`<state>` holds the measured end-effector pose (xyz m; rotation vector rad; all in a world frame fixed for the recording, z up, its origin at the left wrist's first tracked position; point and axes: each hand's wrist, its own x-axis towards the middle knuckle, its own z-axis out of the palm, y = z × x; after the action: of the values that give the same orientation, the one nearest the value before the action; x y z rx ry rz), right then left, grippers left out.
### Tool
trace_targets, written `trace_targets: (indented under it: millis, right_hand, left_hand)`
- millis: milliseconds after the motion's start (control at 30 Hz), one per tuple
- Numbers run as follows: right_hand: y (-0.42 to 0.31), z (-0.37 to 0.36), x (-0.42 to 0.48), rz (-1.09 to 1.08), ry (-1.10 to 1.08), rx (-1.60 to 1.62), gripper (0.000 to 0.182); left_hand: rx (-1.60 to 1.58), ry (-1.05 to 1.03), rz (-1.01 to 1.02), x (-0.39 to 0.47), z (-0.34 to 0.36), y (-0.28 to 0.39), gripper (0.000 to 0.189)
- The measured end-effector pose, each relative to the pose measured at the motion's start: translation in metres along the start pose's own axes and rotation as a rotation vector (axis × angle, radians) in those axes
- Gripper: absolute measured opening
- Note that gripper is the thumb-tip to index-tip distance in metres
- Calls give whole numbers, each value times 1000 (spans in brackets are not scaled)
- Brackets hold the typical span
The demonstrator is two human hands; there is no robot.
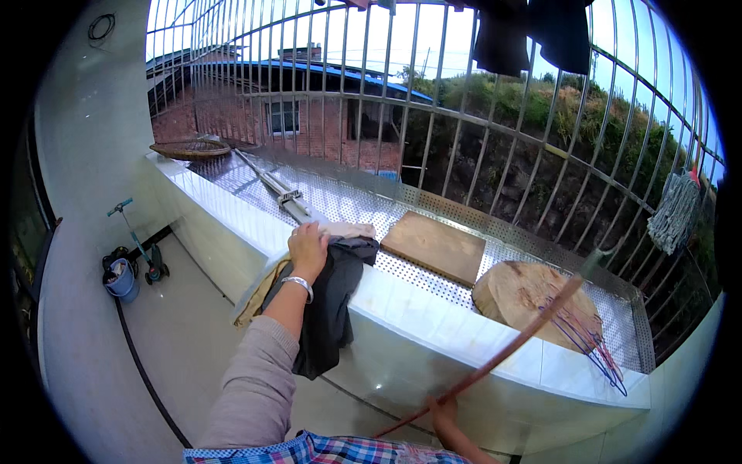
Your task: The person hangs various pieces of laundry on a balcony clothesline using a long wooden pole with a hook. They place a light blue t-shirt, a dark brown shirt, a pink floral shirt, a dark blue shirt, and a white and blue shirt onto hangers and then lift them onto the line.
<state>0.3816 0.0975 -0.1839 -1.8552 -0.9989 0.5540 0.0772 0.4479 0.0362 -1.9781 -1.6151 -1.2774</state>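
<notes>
My left hand [308,249], with a silver bracelet at the wrist, curls its fingers over clothes draped across the white tiled ledge. Among them are a dark garment [324,313] hanging down the front of the ledge, a pale cloth [351,230] above it and a tan cloth [261,294] to the left. Low in the view, my right hand [443,413] grips a long reddish-brown pole [498,356]. This pole slants up to the right, and its far end has a hook over the tray area.
A wooden board [435,246] and a round chopping block [533,296] rest on the perforated metal tray [353,203]. Wire hangers [603,356] overlap block and ledge. Metal bars stand behind, with a mop [674,211]. Dark clothes [530,35] hang overhead. A scooter [139,243] and bucket [122,281] stand left.
</notes>
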Motion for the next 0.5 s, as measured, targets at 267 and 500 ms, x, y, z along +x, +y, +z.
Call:
trace_targets:
  millis: [267,500]
  right_hand:
    - [-14,-21,4,115,-135,-1,27]
    - [-69,51,23,-90,-445,85,25]
  left_hand:
    - [-59,-785,-306,40,7,-35,59]
    - [-587,-298,-438,22,28,-61,32]
